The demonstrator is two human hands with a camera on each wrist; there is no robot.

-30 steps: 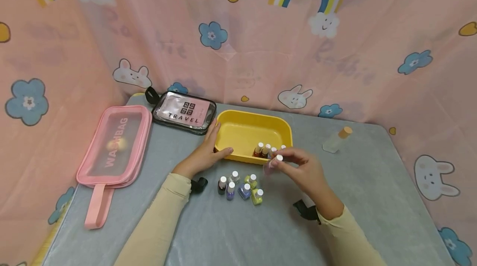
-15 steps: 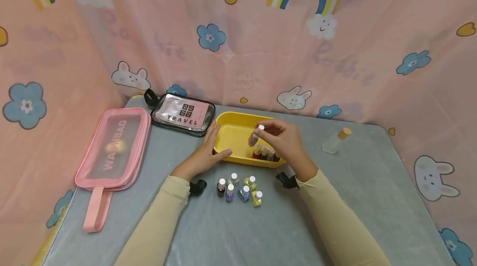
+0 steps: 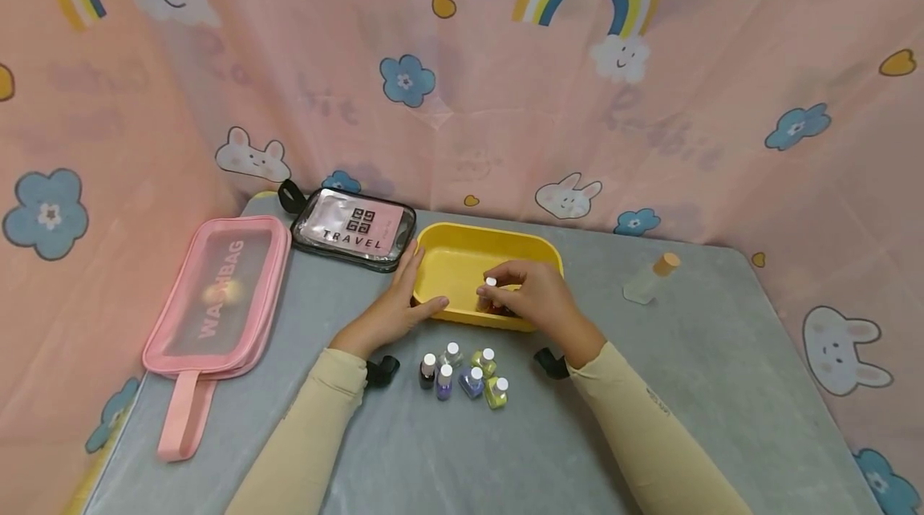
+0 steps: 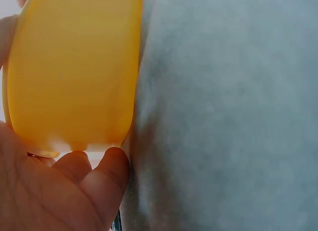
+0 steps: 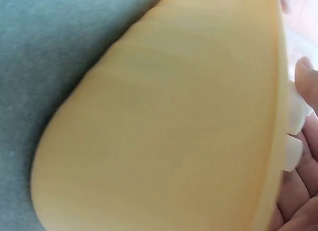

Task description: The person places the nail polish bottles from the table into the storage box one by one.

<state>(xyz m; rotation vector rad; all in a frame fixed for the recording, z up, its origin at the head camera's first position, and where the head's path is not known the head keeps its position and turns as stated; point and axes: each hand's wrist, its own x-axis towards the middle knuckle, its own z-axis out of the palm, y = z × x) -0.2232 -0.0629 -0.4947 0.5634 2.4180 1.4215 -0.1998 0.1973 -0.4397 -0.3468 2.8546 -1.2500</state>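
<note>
A yellow plastic basin (image 3: 453,262) sits on the grey cloth-covered table. My left hand (image 3: 386,314) holds its near left corner, with the thumb at the front rim and the fingers along the left end. Inside the basin, my right hand (image 3: 541,296) pinches a pinkish nail polish bottle (image 3: 484,304) by its white cap, near the front wall. Other bottles there are mostly hidden behind that hand. The right wrist view shows white caps (image 5: 293,154) past the basin's rim. In front of the basin stand several nail polish bottles: black (image 3: 427,373), purple (image 3: 443,385), clear, blue and yellow-green (image 3: 496,395).
A pink wash bag (image 3: 216,298) lies at the left. Behind my left hand is a black-edged clear travel pouch (image 3: 355,228). A frosted bottle with a wooden-coloured cap (image 3: 645,285) is at the right. A pink printed curtain (image 3: 469,98) borders the table's back.
My right hand has carried the pinkish nail polish bottle from in front of the basin over the rim, then down inside beside the other bottles. My left hand stays on the basin.
</note>
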